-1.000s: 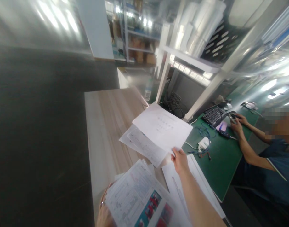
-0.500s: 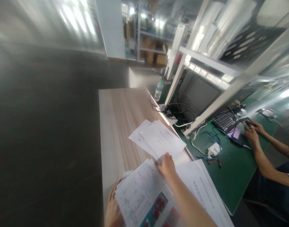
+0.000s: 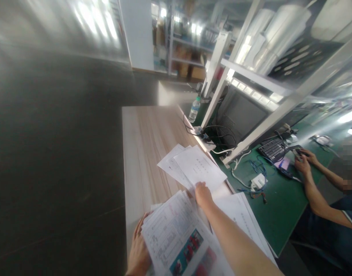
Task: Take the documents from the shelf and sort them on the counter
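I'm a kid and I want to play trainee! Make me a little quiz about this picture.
1. True or false: the left hand is holding a stack of papers.
2. Pick one: is the right hand closest to the loose sheets on the table or to the water bottle?
3. Fill in the word: the mat under the keyboard near the seated person is ____.

Key: 1. True. 2. The loose sheets. 3. Green.
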A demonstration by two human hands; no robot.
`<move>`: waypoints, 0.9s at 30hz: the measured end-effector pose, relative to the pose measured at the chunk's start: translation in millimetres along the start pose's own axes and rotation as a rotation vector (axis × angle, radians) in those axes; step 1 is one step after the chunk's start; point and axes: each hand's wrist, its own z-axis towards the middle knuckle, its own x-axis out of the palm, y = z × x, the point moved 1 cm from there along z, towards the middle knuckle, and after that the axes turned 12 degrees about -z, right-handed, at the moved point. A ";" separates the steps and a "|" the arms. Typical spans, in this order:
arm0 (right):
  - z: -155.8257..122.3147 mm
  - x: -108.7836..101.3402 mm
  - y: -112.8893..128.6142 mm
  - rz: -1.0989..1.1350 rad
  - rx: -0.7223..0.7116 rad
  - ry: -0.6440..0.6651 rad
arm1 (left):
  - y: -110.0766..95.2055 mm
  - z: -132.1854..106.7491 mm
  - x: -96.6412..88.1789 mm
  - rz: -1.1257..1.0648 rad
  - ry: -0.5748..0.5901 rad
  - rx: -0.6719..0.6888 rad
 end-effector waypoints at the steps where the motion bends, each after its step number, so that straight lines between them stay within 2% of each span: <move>1: 0.3 -0.8 -0.9 -0.003 0.003 -0.001 | -0.9 0.9 -1.0 0.002 0.000 0.005; 5: 2.5 -4.4 -2.7 0.002 0.007 0.005 | -5.6 4.4 -4.9 0.001 0.004 0.016; 12: 5.6 -3.7 15.5 0.018 0.028 0.034 | -9.3 6.1 -6.5 0.010 -0.007 0.035; 15: 5.5 -0.8 15.2 0.038 0.060 0.032 | -9.0 6.2 -6.5 0.009 -0.011 0.040; 17: 7.8 1.2 4.1 0.061 0.063 0.024 | -9.4 6.3 -7.3 0.003 -0.014 0.035; 19: 12.6 3.3 -17.3 0.085 0.095 0.018 | -10.2 6.4 -8.3 -0.004 -0.015 0.026; 24: 19.1 13.7 -81.0 0.132 0.313 -0.012 | -9.4 6.1 -7.9 -0.021 -0.017 0.005; 27: 12.8 23.4 -97.0 0.174 0.390 -0.053 | -6.4 5.4 -5.0 -0.028 -0.008 0.004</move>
